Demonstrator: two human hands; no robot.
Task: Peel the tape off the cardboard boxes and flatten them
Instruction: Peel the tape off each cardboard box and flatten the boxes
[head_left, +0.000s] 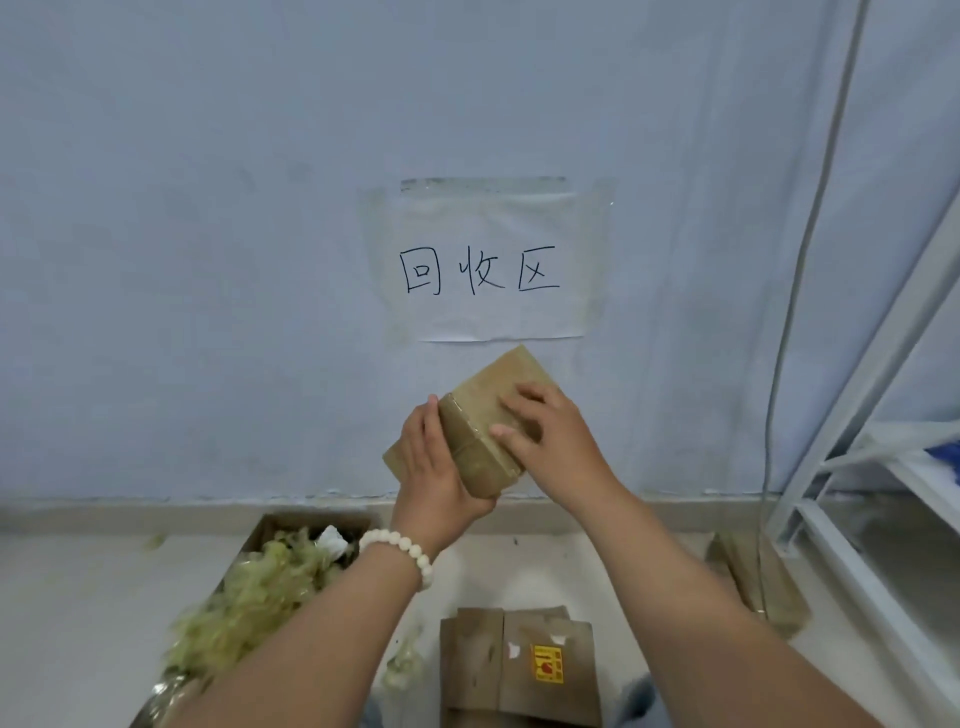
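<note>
cardboard box (483, 410), closed and in its full shape, held up in the air before the wall, just below a handwritten paper sign (483, 265). glossy tape (460, 441) bands the near end of the box and appears intact. left hand (441, 483), with a bead bracelet (400, 551) at the wrist, grips the lower end, thumb up the left face and fingers curled beneath. right hand (556, 441) lies over the upper face, fingers bent onto it and thumb set against the taped edge; whether it has caught a loose tape end cannot be told. on the floor below, near the person, flattened boxes (498, 670) lie in a low pile, the top one bearing a yellow sticker (548, 664). to the left an open carton (311, 525) holds a heap of crumpled yellowish strips (260, 587), probably peeled tape. more cardboard (758, 587) lies by the white rack (857, 545) at right. judged progress: several boxes done; this one is at the start, with peeling and flattening both left
</note>
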